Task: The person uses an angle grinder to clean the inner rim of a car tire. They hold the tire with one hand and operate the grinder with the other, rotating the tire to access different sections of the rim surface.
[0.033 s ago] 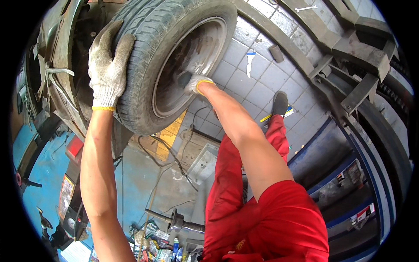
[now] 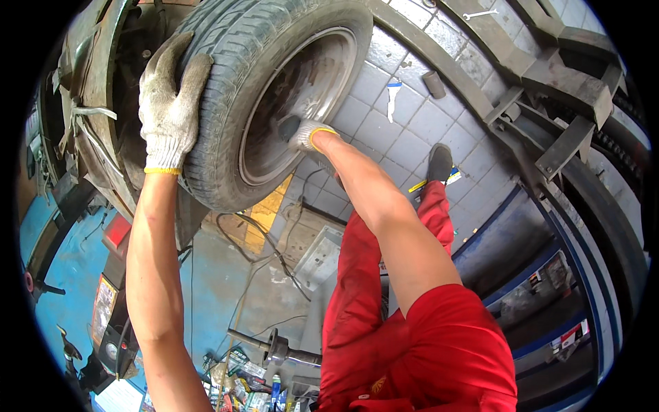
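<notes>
Head view: the gloved left hand (image 2: 168,103) has its fingers spread on the big black tire (image 2: 230,117). The gloved right hand (image 2: 312,135) is by the grey rim (image 2: 264,154); I cannot tell how its hidden fingers are. Grey tiles (image 2: 377,127) show right of the tire.

Matt rubber, smeared metal, rough knit.
Looks grooved and matt on the tyre (image 2: 230,103), smooth but grimy on the metal wheel (image 2: 319,103); shows coarse knitted cloth on the left glove (image 2: 168,106) and right glove (image 2: 311,135), matt cloth on the red trousers (image 2: 353,275), glossy glaze on the floor tiles (image 2: 386,48), shiny metal on the wrench (image 2: 482,13).
</notes>
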Tool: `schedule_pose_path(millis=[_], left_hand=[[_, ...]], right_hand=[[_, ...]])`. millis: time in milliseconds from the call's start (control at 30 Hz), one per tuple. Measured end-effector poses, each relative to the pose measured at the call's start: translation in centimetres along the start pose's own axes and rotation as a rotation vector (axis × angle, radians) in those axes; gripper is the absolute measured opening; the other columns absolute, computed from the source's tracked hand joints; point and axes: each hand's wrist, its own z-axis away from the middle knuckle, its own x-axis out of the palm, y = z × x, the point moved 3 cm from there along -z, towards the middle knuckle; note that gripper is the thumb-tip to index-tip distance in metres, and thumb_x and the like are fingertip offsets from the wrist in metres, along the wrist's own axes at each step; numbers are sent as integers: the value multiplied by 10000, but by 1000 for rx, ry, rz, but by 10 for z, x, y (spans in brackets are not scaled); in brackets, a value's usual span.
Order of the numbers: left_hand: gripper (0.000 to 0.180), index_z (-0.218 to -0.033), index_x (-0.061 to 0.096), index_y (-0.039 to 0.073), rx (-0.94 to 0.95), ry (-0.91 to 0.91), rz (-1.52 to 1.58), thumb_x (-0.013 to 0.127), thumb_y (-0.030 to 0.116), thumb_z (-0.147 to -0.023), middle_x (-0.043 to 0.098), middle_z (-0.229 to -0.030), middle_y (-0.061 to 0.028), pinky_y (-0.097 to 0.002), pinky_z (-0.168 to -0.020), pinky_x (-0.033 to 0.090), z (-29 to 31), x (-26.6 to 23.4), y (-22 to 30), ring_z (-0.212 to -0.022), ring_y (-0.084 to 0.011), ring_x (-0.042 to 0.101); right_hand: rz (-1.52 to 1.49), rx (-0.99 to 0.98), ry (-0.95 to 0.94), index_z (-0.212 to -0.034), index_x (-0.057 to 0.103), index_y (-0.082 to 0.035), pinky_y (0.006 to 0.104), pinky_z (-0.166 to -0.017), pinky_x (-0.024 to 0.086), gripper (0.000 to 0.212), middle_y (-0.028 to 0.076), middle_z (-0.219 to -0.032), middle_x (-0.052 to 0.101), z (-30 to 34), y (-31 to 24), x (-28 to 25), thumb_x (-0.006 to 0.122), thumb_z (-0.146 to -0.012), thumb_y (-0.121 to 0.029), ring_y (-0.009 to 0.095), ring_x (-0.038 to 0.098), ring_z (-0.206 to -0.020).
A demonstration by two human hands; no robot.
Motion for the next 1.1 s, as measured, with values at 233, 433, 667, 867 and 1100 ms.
schedule_pose_path(millis=[233,433,667,867,1100], left_hand=[[548,-1403,698,38,28,8,20,722,405,-996,683,-1411,-224,-474,-1175,438,-12,6,10,-1336,-398,616],[540,-1397,700,41,17,5,36,719,401,-995,677,-1421,-219,-472,-1178,434,-10,5,12,-1345,-393,607],[566,-1405,707,93,-24,8,-22,719,467,-981,668,-1440,-189,-467,-1168,446,-19,8,16,-1351,-385,597],[592,-1404,705,63,-32,-1,-85,668,498,-1004,671,-1436,-215,-454,-1165,448,-40,15,29,-1344,-389,619],[661,-1414,711,111,-77,-5,-126,632,602,-978,659,-1468,-194,-472,-1186,432,-67,26,64,-1386,-394,583]], right_hand=[[-67,40,72,-1410,702,-48,426,-1037,563,774,214,-1405,713,-1,3,-12,829,-732,-399,324,703,-1281],[67,134,182,-1424,669,-38,434,-1054,568,589,207,-1363,735,12,34,-26,708,-914,-331,359,703,-1286],[332,174,544,-1244,686,-40,512,-905,615,358,213,-1135,795,30,82,-95,652,-924,-194,393,783,-1062],[417,158,686,-1254,631,-47,539,-887,603,404,217,-1100,767,62,78,-136,712,-901,-226,415,772,-1007],[376,176,725,-1257,622,-56,540,-937,580,454,214,-1124,768,73,95,-153,754,-876,-264,402,750,-1077]])
